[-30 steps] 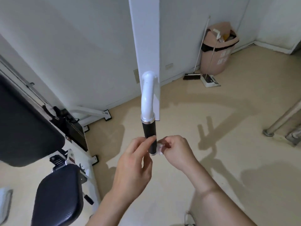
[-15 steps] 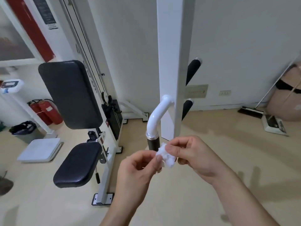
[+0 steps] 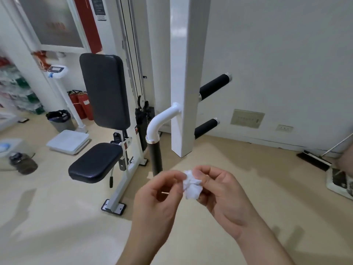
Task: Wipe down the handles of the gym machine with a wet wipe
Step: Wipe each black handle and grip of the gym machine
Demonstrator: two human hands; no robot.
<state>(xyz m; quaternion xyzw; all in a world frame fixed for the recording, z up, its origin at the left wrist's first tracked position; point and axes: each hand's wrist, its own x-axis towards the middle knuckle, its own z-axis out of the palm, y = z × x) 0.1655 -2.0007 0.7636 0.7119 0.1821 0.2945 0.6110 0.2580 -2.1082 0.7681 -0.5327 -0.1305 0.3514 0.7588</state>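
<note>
Your right hand [image 3: 223, 196] pinches the crumpled white wipe [image 3: 192, 186] between thumb and curled fingers, low in the middle of your view. Your left hand [image 3: 158, 199] sits at the wipe's 9 o'clock, fingers curled, with its fingertips closed on the wipe's left edge. So both hands hold the wipe, and it hangs in the air between them, touching no part of the machine.

The nearest handle [image 3: 156, 159], a black grip hanging straight down from a bent white tube, stands at 11 o'clock from the wipe, just behind your left fingertips; its lower end is hidden by them. The tube joins the white post [image 3: 188, 73] at your 12 o'clock. From the far side of the post, two more black handles point toward 2 o'clock, the upper handle [image 3: 214, 87] above the lower handle [image 3: 206, 128].

At 9 o'clock from the post are the black seat [image 3: 95, 162] and the upright back pad [image 3: 104, 90]. Farther out toward 10 o'clock stand two red fire extinguishers [image 3: 80, 104], a bin [image 3: 60, 120] and a flat white scale [image 3: 68, 141]. A broom [image 3: 313, 159] lies by the wall at 3 o'clock.
</note>
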